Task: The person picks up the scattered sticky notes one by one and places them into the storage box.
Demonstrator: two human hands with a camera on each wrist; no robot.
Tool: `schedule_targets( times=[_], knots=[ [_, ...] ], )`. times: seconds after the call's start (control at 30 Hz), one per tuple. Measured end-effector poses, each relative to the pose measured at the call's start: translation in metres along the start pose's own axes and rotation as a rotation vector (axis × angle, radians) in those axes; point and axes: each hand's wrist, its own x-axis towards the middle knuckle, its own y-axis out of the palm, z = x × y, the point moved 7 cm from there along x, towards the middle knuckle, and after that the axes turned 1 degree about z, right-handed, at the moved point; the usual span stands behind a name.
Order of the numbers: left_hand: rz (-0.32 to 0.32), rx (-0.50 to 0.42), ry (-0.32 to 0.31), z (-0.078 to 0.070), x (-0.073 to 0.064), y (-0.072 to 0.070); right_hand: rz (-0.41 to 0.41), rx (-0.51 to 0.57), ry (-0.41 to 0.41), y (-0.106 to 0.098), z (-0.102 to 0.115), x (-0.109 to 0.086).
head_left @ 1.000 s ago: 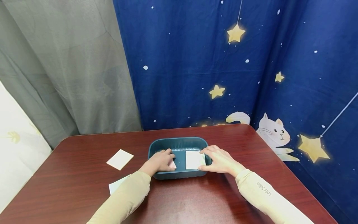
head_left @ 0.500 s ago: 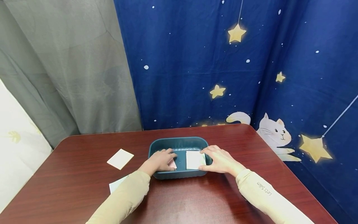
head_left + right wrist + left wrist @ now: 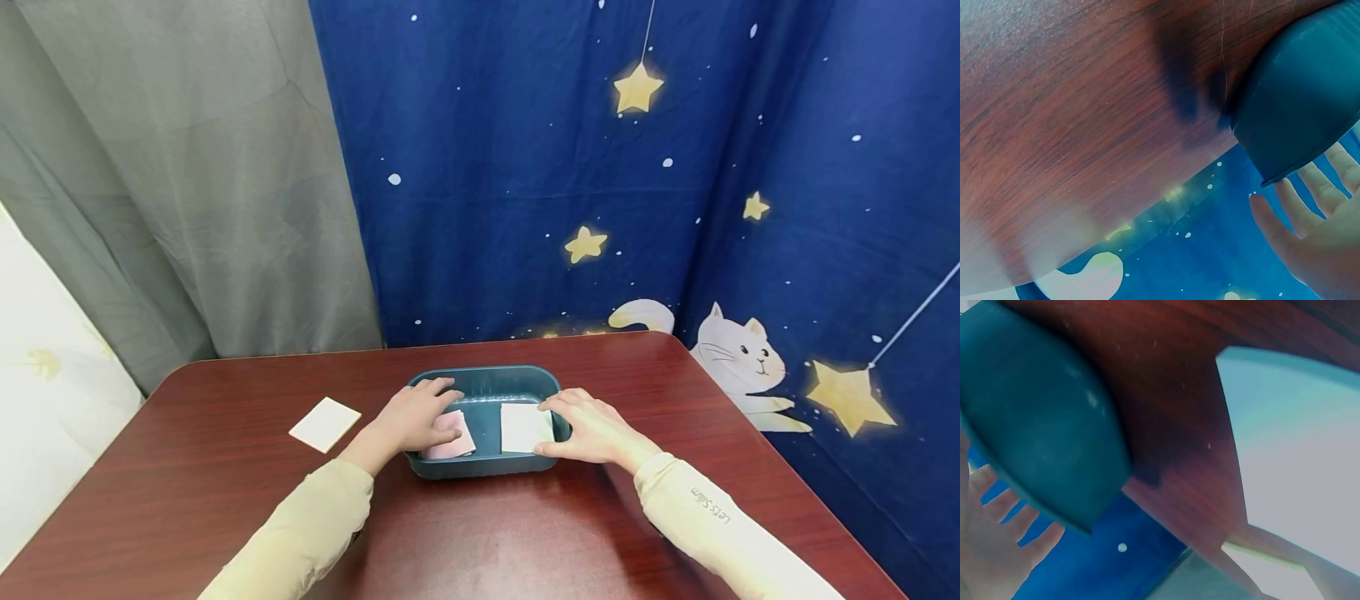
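Note:
A dark teal bin [image 3: 487, 468] stands on the table, with a pink square paper pad [image 3: 455, 442] at its left end and a white square pad [image 3: 522, 427] at its right. Above the pink pad is my left hand [image 3: 415, 417], fingers spread and partly covering it; nothing is seen gripped. My right hand [image 3: 587, 427] reaches over the bin's right rim, its thumb and fingertips at the white pad's right edge. Whether they touch the pad is unclear. In the right wrist view, the right fingers [image 3: 1319, 190] extend loosely behind the bin wall.
A cream square pad [image 3: 325, 424] lies on the reddish-brown table [image 3: 480, 542], left of the bin. A large pale sheet or pad [image 3: 1304, 450] shows close up in the left wrist view. Grey and blue star-patterned curtains [image 3: 510, 167] hang behind the table.
My left hand has lifted and shifted up-left, uncovering more of the pink pad. The left forearm now hides the pale-blue pad seen earlier. My right hand has stayed in place.

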Motion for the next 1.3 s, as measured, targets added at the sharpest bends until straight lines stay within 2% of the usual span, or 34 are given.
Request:
schedule_targets(
  times=[0.27, 0.57, 0.73, 0.93, 1.13, 1.3],
  knots=[
    [-0.118, -0.026, -0.001, 0.012, -0.027, -0.028, 0.001, 0.002, 0.002, -0.001, 0.001, 0.000],
    [-0.220, -0.008, 0.011, 0.027, -0.073, -0.039, 0.015, 0.005, 0.010, -0.001, 0.001, -0.001],
    [-0.238, -0.031, -0.006, 0.033, -0.097, -0.037, 0.012, 0.002, 0.009, -0.001, 0.001, -0.003],
    [-0.229, -0.045, -0.079, 0.042, -0.123, -0.032, 0.015, 0.005, 0.005, -0.002, 0.001, -0.004],
    [-0.233, -0.070, -0.114, 0.048, -0.140, -0.026, 0.016, 0.007, 0.001, -0.002, 0.001, -0.004],
    [-0.202, -0.086, -0.147, 0.049, -0.150, -0.015, 0.015, 0.005, 0.000, -0.002, 0.001, -0.005]
  ],
)
